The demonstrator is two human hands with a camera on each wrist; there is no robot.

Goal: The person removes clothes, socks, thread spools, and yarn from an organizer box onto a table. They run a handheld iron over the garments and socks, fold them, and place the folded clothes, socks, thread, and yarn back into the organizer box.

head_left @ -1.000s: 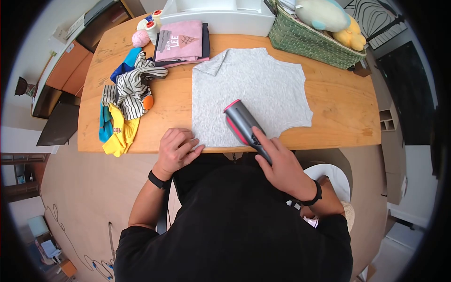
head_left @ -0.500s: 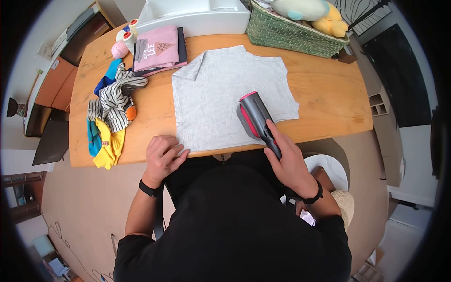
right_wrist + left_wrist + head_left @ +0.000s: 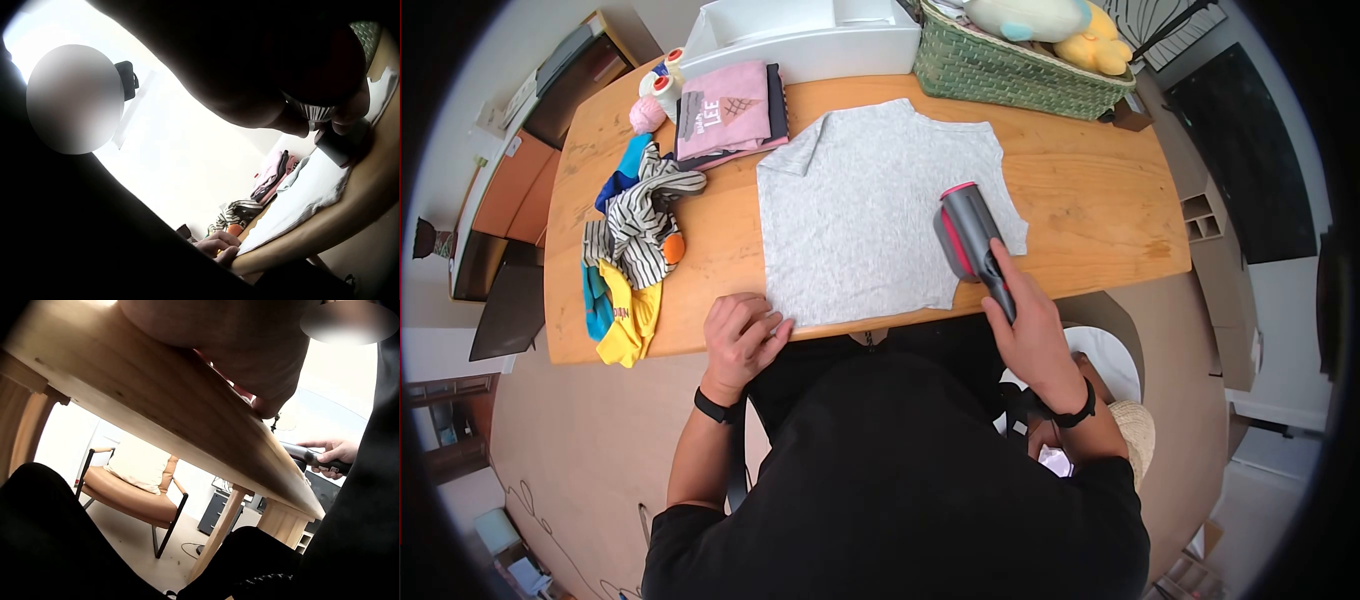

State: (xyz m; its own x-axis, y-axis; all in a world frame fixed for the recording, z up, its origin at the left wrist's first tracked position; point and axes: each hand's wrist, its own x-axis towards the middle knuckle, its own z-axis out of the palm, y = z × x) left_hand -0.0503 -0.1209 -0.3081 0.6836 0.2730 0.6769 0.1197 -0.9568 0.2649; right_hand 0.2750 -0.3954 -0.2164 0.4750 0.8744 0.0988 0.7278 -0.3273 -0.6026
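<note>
A light grey T-shirt (image 3: 870,210) lies spread on the wooden table, one sleeve folded over at its far left. My right hand (image 3: 1035,335) grips the handle of a grey handheld tool (image 3: 972,225) with pink trim. The tool's long head is over the shirt's right part, tilted to the upper left. At the near left corner of the shirt my left hand (image 3: 742,335) rests on the table edge, fingers loosely bent and thumb tip at the hem. In the right wrist view the tool head (image 3: 342,144) shows dark against the pale cloth.
Crumpled striped, yellow and blue clothes (image 3: 635,235) lie at the left. Behind them are a folded pink garment stack (image 3: 728,110) and thread spools (image 3: 664,88). A white bin (image 3: 800,50) and a green woven basket (image 3: 1020,75) with plush toys line the back.
My right hand has moved the tool rightward across the shirt, from its middle to its right part. The head view has shifted; my left hand stays at the shirt's near left corner.
</note>
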